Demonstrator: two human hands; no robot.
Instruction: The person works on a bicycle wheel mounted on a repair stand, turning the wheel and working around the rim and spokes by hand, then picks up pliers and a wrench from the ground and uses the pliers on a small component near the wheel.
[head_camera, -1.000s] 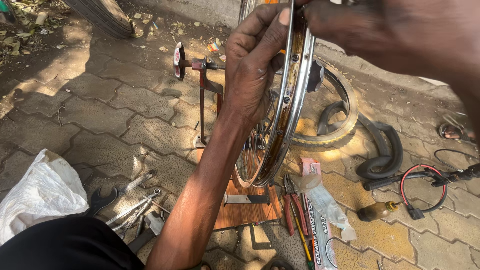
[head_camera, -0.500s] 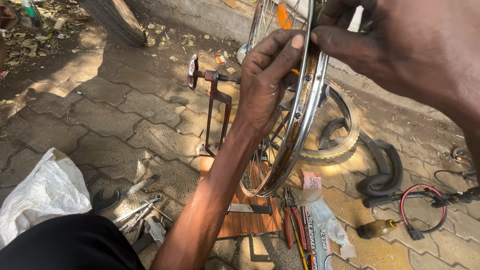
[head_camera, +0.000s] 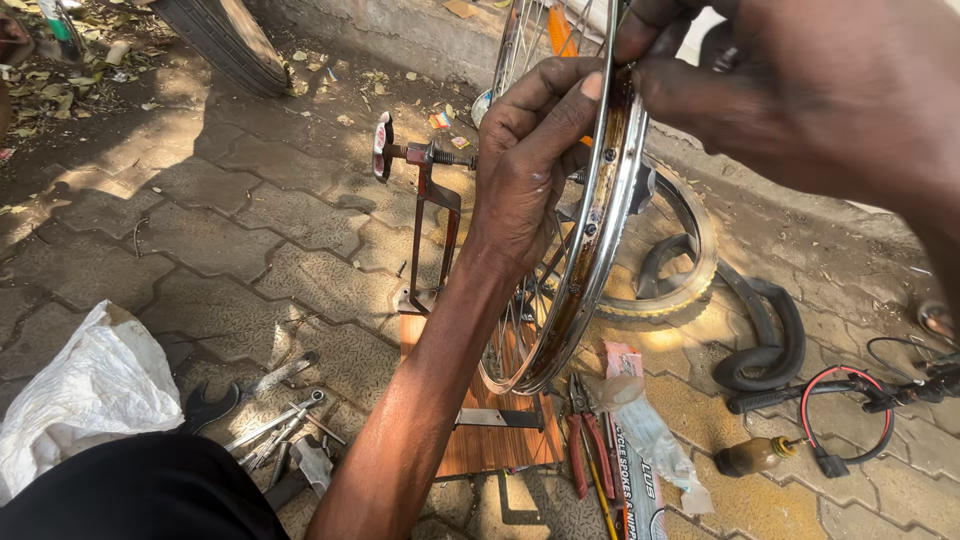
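Your left hand (head_camera: 525, 165) clasps the bare wheel rim (head_camera: 590, 260), fingers curled over its edge. Your right hand (head_camera: 800, 90) pinches the rim top, just beside the left. Rim: shiny chrome outside, rusty brown channel inside, spokes fitted, upright in a red truing stand (head_camera: 425, 225). Below your hands, spanners (head_camera: 275, 425) on paving.
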